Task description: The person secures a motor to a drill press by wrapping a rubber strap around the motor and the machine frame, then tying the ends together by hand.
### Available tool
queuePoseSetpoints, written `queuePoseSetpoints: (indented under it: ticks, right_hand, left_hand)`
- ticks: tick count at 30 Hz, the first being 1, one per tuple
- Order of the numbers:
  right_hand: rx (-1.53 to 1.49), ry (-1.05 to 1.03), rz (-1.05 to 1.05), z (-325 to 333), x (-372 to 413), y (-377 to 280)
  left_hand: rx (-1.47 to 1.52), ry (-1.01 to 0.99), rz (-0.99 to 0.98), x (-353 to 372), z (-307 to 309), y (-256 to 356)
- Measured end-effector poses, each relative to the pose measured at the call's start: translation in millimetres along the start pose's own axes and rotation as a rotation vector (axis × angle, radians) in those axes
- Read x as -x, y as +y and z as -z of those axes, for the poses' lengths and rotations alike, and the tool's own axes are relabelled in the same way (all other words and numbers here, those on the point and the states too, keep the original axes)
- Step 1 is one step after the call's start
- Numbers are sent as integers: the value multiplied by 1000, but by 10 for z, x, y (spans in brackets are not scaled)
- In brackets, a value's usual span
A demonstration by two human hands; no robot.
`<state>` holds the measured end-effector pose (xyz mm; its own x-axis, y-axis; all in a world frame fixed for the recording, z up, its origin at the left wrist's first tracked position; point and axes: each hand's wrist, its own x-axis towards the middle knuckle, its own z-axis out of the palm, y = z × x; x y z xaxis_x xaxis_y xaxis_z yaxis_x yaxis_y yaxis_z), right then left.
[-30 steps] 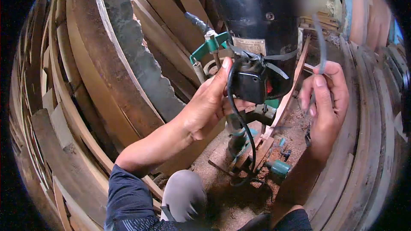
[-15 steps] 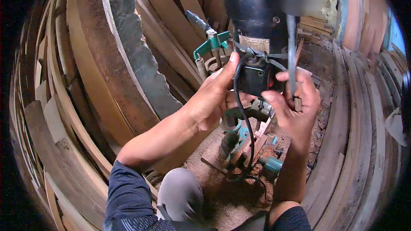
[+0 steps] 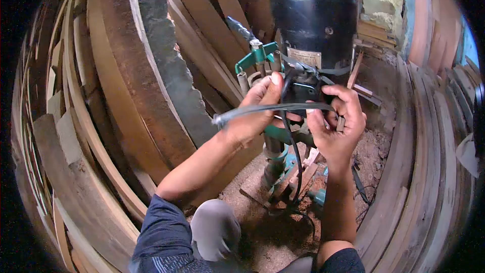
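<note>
A black motor [image 3: 314, 28] stands upright with a label plate on its side. Below the plate is a black box [image 3: 303, 92] with a cable running down from it, and grey strips wrap round its top. My left hand [image 3: 256, 108] holds the left side of this box, thumb up. In front of it my right hand [image 3: 337, 121] pinches a long grey strip [image 3: 273, 106], whose free end stretches left across my left wrist. A small wooden piece [image 3: 340, 123] also sits in the curled fingers of my right hand.
Left of the motor is a green lever bracket [image 3: 256, 56] with a spring. Long boards [image 3: 113, 96] lean at the left, and more planks [image 3: 404, 172] lie at the right. Sawdust [image 3: 257, 232] covers the floor, where a black cable [image 3: 299, 172] hangs down.
The grey strip has swung from upright beside the motor to nearly level, pointing left. My left fingers have drawn up nearer the thumb. The view has shifted slightly.
</note>
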<state>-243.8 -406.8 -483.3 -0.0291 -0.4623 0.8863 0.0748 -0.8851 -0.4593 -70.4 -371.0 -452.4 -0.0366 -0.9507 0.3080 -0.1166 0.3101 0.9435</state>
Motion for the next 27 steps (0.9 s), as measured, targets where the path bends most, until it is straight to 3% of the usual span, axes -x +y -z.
queuePoseSetpoints:
  ticks: [5, 9, 11, 13, 14, 15, 17, 18, 21, 25, 27]
  right_hand:
    - [6, 32, 30, -20, 3, 57]
    - [20, 56, -11, -31, 1, 57]
    - [39, 58, -4, -21, -2, 98]
    - [16, 67, 30, -28, -10, 89]
    - [37, 79, -6, -42, -16, 33]
    - [34, 86, 15, -43, -15, 35]
    - [-93, 123, -31, -104, 0, 75]
    - [-10, 103, -33, -74, -4, 39]
    - [-26, 117, -16, -77, -8, 97]
    - [12, 113, 2, -80, -30, 25]
    - [-2, 91, -3, -61, -1, 63]
  left_hand:
    - [229, -17, 76, 171, 75, -145]
    - [239, 23, 72, 355, 186, -257]
    - [234, 215, -16, 470, 211, -273]
    - [237, 209, -315, 629, 260, -292]
    - [357, 269, -191, 706, 281, -268]
    - [348, 292, -190, 789, 272, -226]
    - [277, 107, -258, 955, 187, -133]
    - [318, 74, -257, 1010, 144, -92]
    - [399, -16, -215, 1113, 138, -84]
    - [261, -62, -263, 1207, 181, 13]
    - [310, -76, -182, 1271, 171, 44]
